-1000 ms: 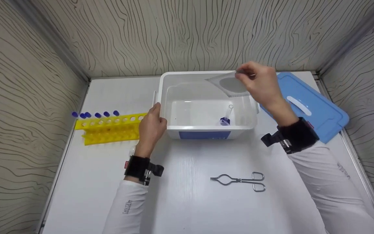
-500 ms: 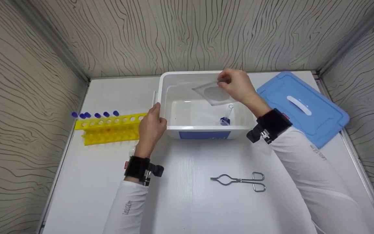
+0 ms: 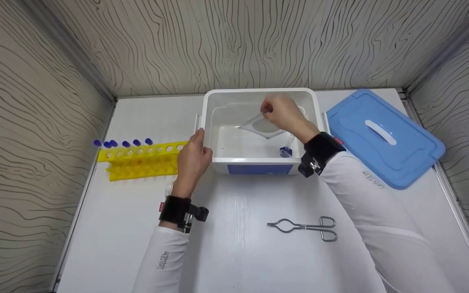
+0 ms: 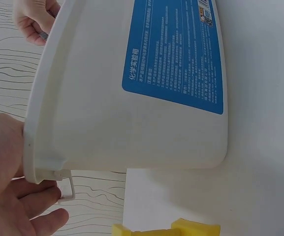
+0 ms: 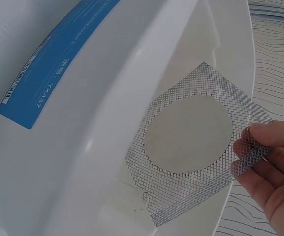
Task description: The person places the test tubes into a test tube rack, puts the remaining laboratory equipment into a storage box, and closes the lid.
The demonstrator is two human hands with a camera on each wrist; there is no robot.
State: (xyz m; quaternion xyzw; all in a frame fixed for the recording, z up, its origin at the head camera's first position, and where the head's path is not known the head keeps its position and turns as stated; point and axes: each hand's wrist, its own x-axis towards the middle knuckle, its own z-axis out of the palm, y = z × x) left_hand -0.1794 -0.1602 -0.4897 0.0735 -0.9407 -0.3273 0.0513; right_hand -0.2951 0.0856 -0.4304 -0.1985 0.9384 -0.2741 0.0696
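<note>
My right hand (image 3: 284,112) pinches a corner of a square wire gauze (image 5: 137,167) with a round pale centre (image 5: 188,132). The gauze hangs tilted inside the mouth of a white plastic box (image 3: 259,160), as the head view shows. In the right wrist view the thumb lies on one side of the mesh and the fingers on the other. My left hand (image 3: 192,160) grips the box's near left corner at the rim, beside the small side handle (image 4: 67,187). Inside the box, near the right end, lies a clear narrow tube with a dark blue base (image 3: 286,152).
Left of the box stands a yellow test tube rack (image 3: 143,167), with several blue caps (image 3: 126,143) along its back. Metal crucible tongs (image 3: 301,226) lie on the white table in front. A blue lid (image 3: 381,142) with a white handle rests at the right. Patterned walls enclose the table.
My right hand has moved left and lower with the wire gauze, from above the box's back right corner into its mouth. My left hand keeps its grip on the rim.
</note>
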